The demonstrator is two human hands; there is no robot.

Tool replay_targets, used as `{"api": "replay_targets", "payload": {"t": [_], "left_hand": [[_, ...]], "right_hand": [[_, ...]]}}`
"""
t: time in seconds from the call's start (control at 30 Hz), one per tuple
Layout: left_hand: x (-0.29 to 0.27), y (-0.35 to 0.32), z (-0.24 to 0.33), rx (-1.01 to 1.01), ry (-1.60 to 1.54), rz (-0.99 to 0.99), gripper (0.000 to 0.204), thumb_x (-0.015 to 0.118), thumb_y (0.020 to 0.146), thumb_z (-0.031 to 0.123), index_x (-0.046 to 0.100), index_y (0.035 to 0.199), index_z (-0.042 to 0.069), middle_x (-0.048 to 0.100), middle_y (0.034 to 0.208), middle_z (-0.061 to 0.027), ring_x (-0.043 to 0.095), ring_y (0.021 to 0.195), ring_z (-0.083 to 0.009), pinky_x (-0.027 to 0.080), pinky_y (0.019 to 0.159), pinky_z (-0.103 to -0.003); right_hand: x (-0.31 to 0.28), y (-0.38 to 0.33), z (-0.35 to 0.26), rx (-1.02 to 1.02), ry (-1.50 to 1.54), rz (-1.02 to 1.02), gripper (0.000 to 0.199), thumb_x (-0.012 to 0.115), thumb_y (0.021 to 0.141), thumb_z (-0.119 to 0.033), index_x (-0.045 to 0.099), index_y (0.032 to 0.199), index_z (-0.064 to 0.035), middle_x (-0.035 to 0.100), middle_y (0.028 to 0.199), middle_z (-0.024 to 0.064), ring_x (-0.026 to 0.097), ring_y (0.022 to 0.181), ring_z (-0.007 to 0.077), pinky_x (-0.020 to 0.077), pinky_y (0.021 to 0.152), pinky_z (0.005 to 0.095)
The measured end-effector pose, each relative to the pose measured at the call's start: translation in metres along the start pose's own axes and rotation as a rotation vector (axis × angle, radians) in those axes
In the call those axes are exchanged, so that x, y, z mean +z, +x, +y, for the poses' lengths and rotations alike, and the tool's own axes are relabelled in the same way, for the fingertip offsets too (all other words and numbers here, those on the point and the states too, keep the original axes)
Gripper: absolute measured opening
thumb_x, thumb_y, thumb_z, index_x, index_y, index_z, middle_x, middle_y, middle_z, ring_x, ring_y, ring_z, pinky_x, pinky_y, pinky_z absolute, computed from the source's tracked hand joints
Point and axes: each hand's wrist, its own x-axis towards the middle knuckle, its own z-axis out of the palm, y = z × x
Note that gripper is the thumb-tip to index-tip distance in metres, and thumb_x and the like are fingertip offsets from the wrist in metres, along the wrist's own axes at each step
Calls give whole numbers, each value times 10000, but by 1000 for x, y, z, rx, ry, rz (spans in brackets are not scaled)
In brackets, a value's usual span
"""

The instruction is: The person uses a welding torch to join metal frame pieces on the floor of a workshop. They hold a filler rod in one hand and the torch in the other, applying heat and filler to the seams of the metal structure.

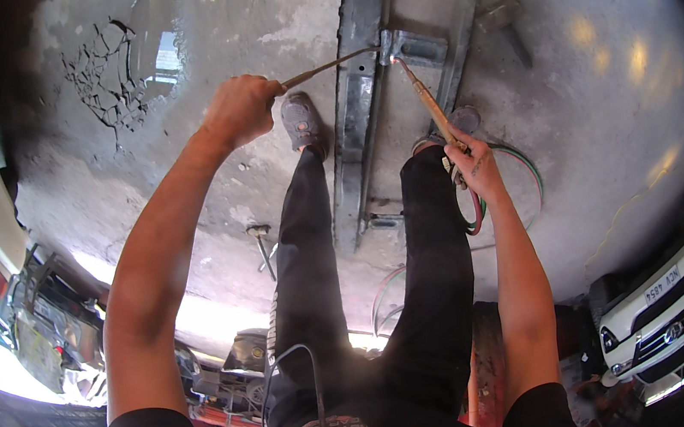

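Note:
My left hand (242,110) is closed around the thick end of a slender, slightly bent metal rod (323,69). The rod's tip reaches a small steel bracket (417,48) beside a long steel beam (360,90); whether it touches cannot be made out. In my right hand (474,163) is a brass gas torch (427,103), its bright tip at the bracket's left end. Red and green hoses (525,157) trail from the torch's rear. My left shoe (301,122) stands just left of the beam.
A narrower steel bar (461,34) lies right of the beam, near a hammer (506,29). Another hammer-like tool (259,240) lies by my left leg. Cracked concrete (109,84) shows at far left. A white vehicle (666,309) stands at lower right, with clutter (43,305) at lower left.

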Motion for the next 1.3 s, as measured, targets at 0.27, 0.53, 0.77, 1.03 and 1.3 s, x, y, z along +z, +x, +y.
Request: {"api": "replay_targets", "payload": {"t": [0.27,0.53,0.77,1.03,1.3], "left_hand": [[6,3,-28,15,29,1,286,638,866,31,795,1080,136,752,899,-132,732,868,-344,579,762,-466],[11,5,-40,-19,13,15,264,631,888,37,794,1073,132,755,901,-125,733,862,-342,575,762,-468],[10,7,-40,-65,-6,30,239,637,880,9,789,1031,116,749,876,-132,727,834,-343,560,741,-473],[9,7,-49,-72,30,12,288,613,863,6,766,1066,140,758,892,-120,735,860,-327,568,754,-471],[6,11,-49,-117,59,-33,214,627,908,32,749,1055,128,754,881,-114,736,832,-319,565,740,-465]], "right_hand": [[6,1,2,20,-21,9,524,655,999,-219,579,1508,-117,592,682,13,579,475,109,481,423,283],[8,2,6,34,15,17,525,654,991,-199,584,1505,-115,583,684,11,572,468,108,466,414,285],[6,5,10,25,4,23,523,654,993,-204,585,1504,-114,588,681,20,572,465,114,469,416,289],[4,8,4,-29,-42,55,518,664,998,-218,589,1498,-107,609,697,31,583,465,121,474,419,293],[1,16,10,-55,-9,50,513,666,1002,-224,594,1496,-108,634,740,36,591,472,121,473,426,292]]}}
